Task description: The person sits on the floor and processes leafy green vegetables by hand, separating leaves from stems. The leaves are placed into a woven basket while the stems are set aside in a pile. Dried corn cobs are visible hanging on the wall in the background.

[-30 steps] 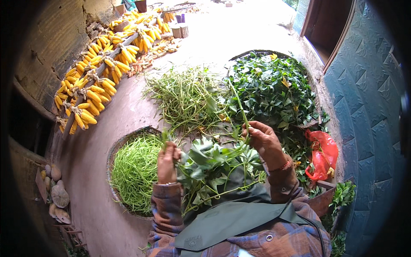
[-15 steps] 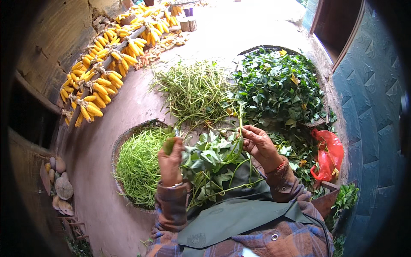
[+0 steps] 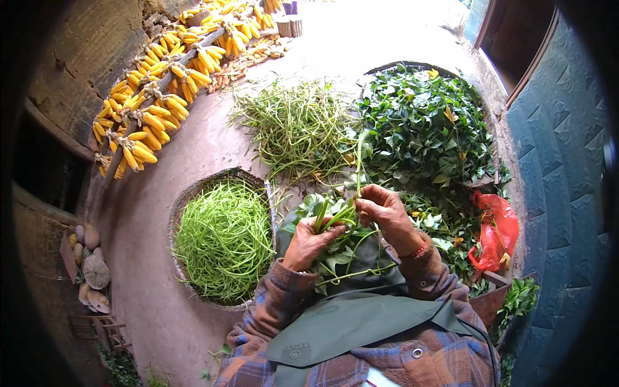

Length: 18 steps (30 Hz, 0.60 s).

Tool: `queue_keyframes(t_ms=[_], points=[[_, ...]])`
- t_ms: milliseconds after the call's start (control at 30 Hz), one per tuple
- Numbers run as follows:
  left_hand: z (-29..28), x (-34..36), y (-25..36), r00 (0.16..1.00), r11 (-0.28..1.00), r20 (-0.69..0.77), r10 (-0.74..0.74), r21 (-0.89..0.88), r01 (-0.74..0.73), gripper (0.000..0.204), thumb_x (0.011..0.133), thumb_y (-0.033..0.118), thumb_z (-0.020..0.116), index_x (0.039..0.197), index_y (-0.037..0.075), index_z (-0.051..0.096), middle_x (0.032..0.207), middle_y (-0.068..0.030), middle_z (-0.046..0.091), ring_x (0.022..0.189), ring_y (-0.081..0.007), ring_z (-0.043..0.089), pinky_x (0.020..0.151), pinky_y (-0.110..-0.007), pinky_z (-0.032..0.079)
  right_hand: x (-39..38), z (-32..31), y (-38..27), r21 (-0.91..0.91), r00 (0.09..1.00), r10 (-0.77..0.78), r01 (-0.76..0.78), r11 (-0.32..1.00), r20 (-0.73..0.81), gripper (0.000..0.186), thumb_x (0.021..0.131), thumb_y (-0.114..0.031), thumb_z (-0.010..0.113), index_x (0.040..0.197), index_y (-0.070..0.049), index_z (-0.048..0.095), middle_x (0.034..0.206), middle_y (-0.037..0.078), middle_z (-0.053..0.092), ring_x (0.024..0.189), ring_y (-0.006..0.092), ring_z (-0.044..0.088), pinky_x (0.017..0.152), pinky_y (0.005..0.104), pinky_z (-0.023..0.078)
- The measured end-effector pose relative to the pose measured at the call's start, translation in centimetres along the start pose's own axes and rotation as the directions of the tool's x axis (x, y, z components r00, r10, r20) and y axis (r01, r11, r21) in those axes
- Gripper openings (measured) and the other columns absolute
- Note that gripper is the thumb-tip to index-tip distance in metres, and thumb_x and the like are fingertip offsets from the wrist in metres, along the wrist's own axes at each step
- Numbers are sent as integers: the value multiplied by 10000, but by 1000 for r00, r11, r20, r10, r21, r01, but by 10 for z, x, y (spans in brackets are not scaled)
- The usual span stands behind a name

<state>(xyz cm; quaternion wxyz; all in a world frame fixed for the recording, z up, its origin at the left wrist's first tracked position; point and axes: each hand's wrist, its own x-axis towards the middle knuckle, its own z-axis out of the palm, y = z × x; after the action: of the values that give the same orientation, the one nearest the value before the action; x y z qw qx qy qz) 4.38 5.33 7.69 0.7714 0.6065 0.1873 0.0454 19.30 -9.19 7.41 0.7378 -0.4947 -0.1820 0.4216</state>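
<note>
My left hand (image 3: 308, 245) is closed around a few short green leaf stems (image 3: 324, 219), held just above my lap. Close beside it, my right hand (image 3: 389, 220) pinches a pale green vine (image 3: 360, 169) that stands upright above the fingers. Leafy vines (image 3: 342, 258) lie across my dark green apron (image 3: 351, 326), partly covered by both hands. Left of my lap, a round woven basket (image 3: 175, 263) holds a heap of thin bright green stems (image 3: 225, 238).
Ahead lies a pile of stripped vines (image 3: 296, 132); right of it, a basket heaped with dark green leaves (image 3: 425, 126). A red plastic bag (image 3: 496, 232) is at the right. Corn cobs (image 3: 155, 116) hang from a pole at far left, with pumpkins (image 3: 97, 272) near the wall.
My left hand has moved right from the basket's edge to beside my right hand, and stems now show in its fingers. My right hand still pinches the vine.
</note>
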Motion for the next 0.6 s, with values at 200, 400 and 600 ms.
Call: queue_keyframes(t_ms=[200,400,600], points=[[-13,6,7,992,991,59,110,70,-114,98,853,88,751,916,26,710,799,40,642,744,-45,546,685,-220,442,-3,-1,-8,-102,979,181,-171,980,97,140,898,-163,669,967,-44,640,773,-44,581,620,34,495,549,208,401],[-19,12,10,996,974,44,77,210,-85,107,850,89,750,914,14,710,833,8,652,769,-66,572,697,-238,465,-4,-8,3,27,947,277,-285,958,164,208,888,-157,696,1045,-37,632,835,-31,628,648,25,530,567,176,404],[-57,40,-21,901,941,-271,338,104,-322,44,906,73,671,910,31,680,824,-34,656,764,-117,611,705,-303,521,-11,-2,1,-6,861,399,-419,908,315,159,892,-127,680,1033,-62,645,800,-13,665,594,32,564,487,184,414]])
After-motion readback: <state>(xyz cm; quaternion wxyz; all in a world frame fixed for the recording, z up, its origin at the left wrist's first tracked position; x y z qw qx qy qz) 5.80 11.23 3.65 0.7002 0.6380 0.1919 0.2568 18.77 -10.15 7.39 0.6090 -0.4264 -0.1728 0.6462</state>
